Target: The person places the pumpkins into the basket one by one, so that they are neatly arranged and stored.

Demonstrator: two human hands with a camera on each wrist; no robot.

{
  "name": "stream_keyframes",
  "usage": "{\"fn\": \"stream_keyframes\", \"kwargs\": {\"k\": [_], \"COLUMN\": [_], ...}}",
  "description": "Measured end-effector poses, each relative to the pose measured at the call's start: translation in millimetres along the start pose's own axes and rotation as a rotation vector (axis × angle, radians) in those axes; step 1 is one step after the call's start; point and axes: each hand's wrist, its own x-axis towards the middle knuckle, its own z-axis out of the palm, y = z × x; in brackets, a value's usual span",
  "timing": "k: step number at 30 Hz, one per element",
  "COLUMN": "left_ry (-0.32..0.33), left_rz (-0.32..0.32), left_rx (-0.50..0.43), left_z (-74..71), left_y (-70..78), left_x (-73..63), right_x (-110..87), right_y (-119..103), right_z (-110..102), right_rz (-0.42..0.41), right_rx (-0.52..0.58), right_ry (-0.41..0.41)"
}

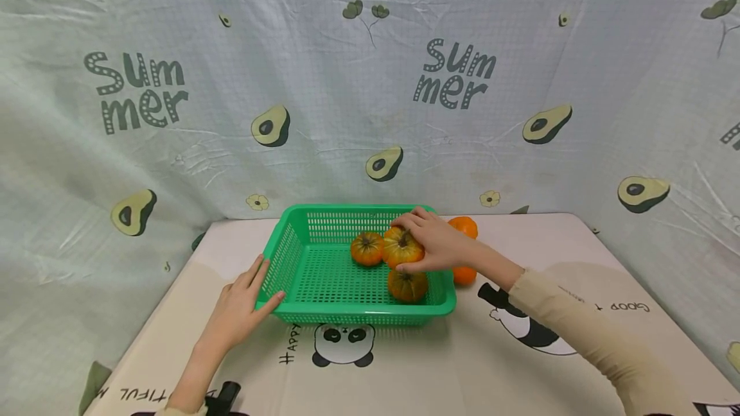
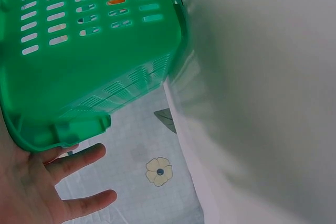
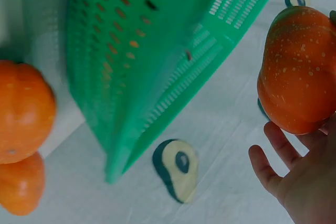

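A green plastic basket (image 1: 364, 309) stands on the table, with one small pumpkin (image 1: 367, 249) near its middle and another pumpkin (image 1: 408, 286) at its front right. Above these, over the right part of the basket, my right hand (image 1: 442, 242) grips a ribbed orange pumpkin (image 1: 403, 247), thumb in front and fingers behind. The right wrist view shows the speckled side of that held pumpkin (image 3: 299, 72). My left hand (image 1: 237, 310) rests against the basket's left rim with its fingers extended; in the left wrist view the fingers (image 2: 79, 163) spread past the rim.
Just right of the basket lie two more orange pumpkins, one farther back (image 1: 464, 226) and one nearer (image 1: 464, 275). A printed cloth (image 1: 370, 371) with pandas and lettering covers the table. Behind it hangs an avocado-patterned curtain (image 1: 324, 82).
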Motion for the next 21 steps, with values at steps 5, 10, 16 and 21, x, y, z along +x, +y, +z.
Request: {"fn": "stream_keyframes", "kwargs": {"k": [5,10,16,21], "left_ry": [0.008,0.007,0.010,0.015], "left_rz": [0.000,0.002,0.003,0.007], "left_rx": [0.001,-0.001,-0.003,-0.005], "left_z": [-0.2,0.5,0.8,1.2], "left_y": [-0.6,-0.2,0.4,-0.2], "left_x": [0.2,0.1,0.0,-0.3], "right_x": [26.0,46.9,63.2,71.9], "right_y": [-15,-25,-26,-24], "right_z": [-1,4,20,34], "right_rz": [-0.072,-0.098,-0.082,-0.077], "right_rx": [-0.008,0.014,0.026,0.039], "right_ry": [-0.049,-0.081,-0.132,-0.176]}}
